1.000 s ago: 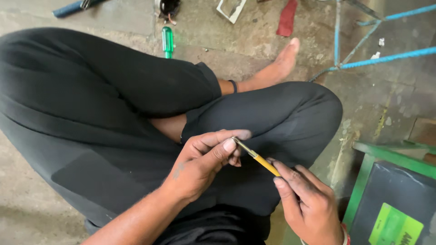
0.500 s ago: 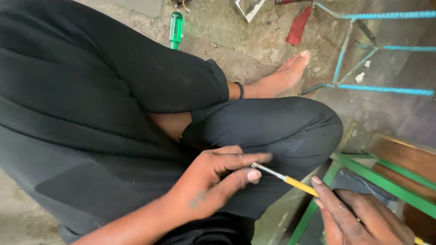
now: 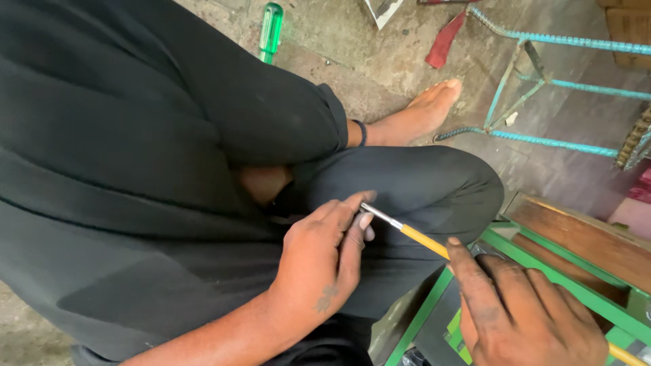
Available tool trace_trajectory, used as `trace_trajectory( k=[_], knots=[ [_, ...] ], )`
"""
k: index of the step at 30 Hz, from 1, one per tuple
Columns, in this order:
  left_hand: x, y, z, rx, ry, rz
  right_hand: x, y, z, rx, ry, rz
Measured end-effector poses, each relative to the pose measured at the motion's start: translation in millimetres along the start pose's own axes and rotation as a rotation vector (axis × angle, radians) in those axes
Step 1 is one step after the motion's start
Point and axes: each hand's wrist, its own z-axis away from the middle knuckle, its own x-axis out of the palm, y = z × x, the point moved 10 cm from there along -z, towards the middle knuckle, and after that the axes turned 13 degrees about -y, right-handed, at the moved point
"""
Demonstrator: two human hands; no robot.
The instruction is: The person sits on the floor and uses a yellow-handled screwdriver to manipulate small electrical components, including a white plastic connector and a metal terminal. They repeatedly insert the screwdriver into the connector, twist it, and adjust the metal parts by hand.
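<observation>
Here, left hand (image 3: 319, 261) pinches the metal tip of a slim yellow-handled tool (image 3: 413, 237); right hand (image 3: 522, 312) clasps its handle; work looks midway.

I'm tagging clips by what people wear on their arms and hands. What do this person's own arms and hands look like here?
Both are bare: no gloves and no sleeves in view. The left hand has a small dark mark on its back near the wrist, and the forearm behind it is uncovered. The right hand has dark grime smudged on its fingers. No rings show on either, and the right wrist is out of frame.
</observation>
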Motion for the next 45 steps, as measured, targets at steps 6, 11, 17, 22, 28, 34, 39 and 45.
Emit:
trace_trajectory(
  k=[6, 11, 17, 22, 28, 34, 39, 45],
  knots=[
    [-15, -8, -6, -0.024, 0.041, 0.037, 4, -16, -13, -0.093, -0.116, 0.143],
    [-25, -25, -10, -0.088, 0.076, 0.119, 24, -21, -25, -0.071, -0.314, 0.229],
    [-28, -31, -9, -0.069, 0.061, 0.082, 36, 1, -64, 0.009, -0.462, -0.225],
    [-19, -26, -10, -0.069, 0.042, -0.137, 85, 31, -70, 0.31, -0.947, -0.93],
    [-21, -31, -6, -0.111, 0.103, -0.094, -12, -9, -75, -0.053, -0.188, -0.417],
    [-25, -40, -9, -0.134, 0.09, -0.038, -40, -49, -72, -0.216, 0.082, 0.195],
    [-31, -47, -12, -0.119, 0.097, 0.031, -30, -49, -93, -0.241, -0.057, 0.159],
    [-27, -41, -8, -0.098, 0.045, -0.034, 93, 9, -79, 0.424, -0.96, -0.875]
  ],
)
